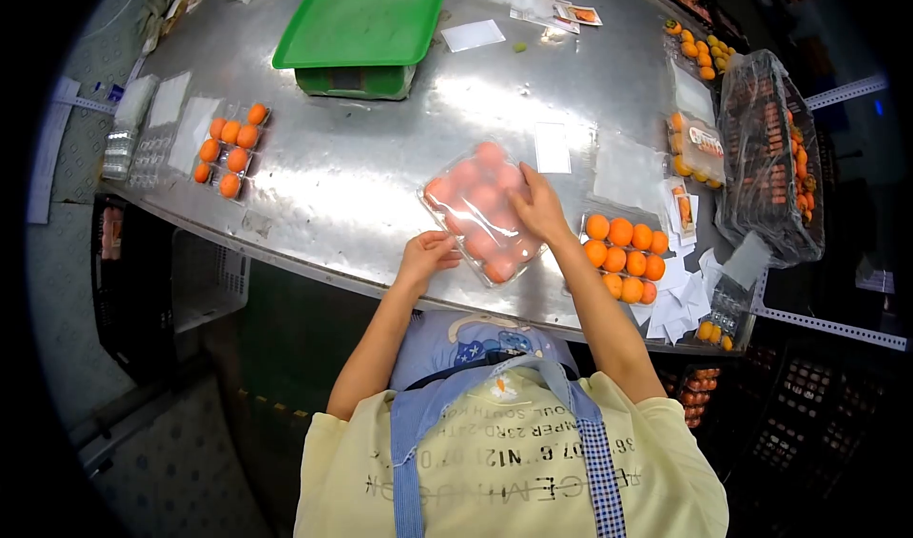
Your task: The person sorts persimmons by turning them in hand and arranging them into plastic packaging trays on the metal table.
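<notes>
The right hand (542, 207) has its grip closed on one side of a clear fruit box (475, 201), while the left hand (426, 258) curls loosely at its left edge, hold unclear.

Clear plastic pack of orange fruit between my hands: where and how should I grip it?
The clear plastic pack is best gripped, I'd say, by its two long sides, from left and right. It is rectangular and turned askew, so those sides face the hands: the right hand is on one, the left hand at the other. Its glossy top may slip.
</notes>
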Demonstrator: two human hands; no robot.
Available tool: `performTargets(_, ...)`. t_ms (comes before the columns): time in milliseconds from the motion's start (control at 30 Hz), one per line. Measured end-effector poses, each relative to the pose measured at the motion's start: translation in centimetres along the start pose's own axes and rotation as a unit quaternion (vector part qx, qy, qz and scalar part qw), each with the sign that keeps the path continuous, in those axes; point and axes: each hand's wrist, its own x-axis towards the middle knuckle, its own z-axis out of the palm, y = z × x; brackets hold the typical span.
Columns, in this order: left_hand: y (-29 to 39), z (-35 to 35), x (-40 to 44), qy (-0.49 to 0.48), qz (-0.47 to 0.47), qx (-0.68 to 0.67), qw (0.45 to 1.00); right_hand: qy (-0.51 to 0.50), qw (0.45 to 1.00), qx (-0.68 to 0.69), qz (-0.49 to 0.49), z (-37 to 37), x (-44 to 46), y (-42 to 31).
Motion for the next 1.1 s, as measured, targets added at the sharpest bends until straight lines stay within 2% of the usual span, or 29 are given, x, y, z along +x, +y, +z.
performTargets(100,-0.1,0.3,-0.4,0.024,0.018,-0.011,0.999,0.026,0.998,-0.059,-0.017,0.1,0.2,-1.1)
performTargets(200,0.0,0.6,-0.4,0.034,0.024,-0.009,0.999,0.009,0.996,-0.092,0.017,-1.1,0.2,-3.1)
performTargets(300,0.1,0.7,-0.5,0.044,0.029,0.001,0.999,-0.066,0.989,-0.117,0.067,-3.2,0.9,-5.9)
performTargets(400,0.4,0.6,-0.4,0.063,0.048,0.026,0.997,-0.027,0.986,-0.134,0.091,-2.4,1.1,-3.5)
performTargets(500,1.6,0.7,0.3,0.101,0.073,0.115,0.986,-0.093,0.969,-0.086,0.214,-3.4,0.0,-3.0)
performTargets(533,1.2,0.4,1.7,0.112,0.1,0.096,0.984,-0.078,0.972,-0.082,0.207,-1.9,-1.1,0.5)
performTargets(567,1.9,0.3,2.3,0.118,0.127,0.146,0.974,-0.065,0.966,-0.106,0.229,-1.8,-2.4,0.2)
performTargets(600,2.0,0.1,3.3,0.092,0.19,0.127,0.969,-0.086,0.963,-0.078,0.245,-1.3,-3.8,1.2)
performTargets(633,3.3,1.0,3.7,0.107,0.23,0.17,0.952,-0.081,0.966,-0.018,0.245,-2.2,-5.6,-0.3)
performTargets(667,6.2,3.4,2.1,0.129,0.226,0.283,0.923,-0.068,0.968,0.063,0.233,-1.3,-7.6,0.5)
performTargets(700,6.3,3.4,3.8,0.098,0.254,0.31,0.911,-0.184,0.923,0.189,0.281,-1.3,-8.9,0.2)
performTargets(733,6.4,3.3,5.5,0.071,0.28,0.336,0.897,-0.241,0.896,0.265,0.26,-1.3,-10.3,-0.5)
performTargets(767,7.2,4.3,6.2,0.024,0.322,0.395,0.86,-0.24,0.855,0.381,0.259,0.3,-12.1,-0.4)
performTargets(800,7.9,5.3,6.6,-0.021,0.361,0.452,0.815,-0.245,0.836,0.418,0.256,0.4,-13.2,-2.1)
performTargets(833,8.4,6.2,6.8,-0.063,0.396,0.506,0.764,-0.284,0.881,0.315,0.212,1.0,-13.5,-2.5)
performTargets(933,9.5,8.0,5.1,-0.135,0.271,0.435,0.848,-0.334,0.939,0.041,0.072,-1.0,-11.1,-8.1)
performTargets(967,8.8,7.3,5.2,-0.083,0.365,0.482,0.792,-0.292,0.956,0.004,0.002,-0.6,-10.6,-9.0)
performTargets(1067,8.3,5.0,1.2,0.069,0.458,0.384,0.799,-0.162,0.965,-0.092,-0.186,2.0,-9.5,-11.3)
performTargets(1100,7.2,2.9,0.5,0.139,0.448,0.39,0.793,-0.121,0.957,-0.115,-0.238,3.1,-8.8,-11.8)
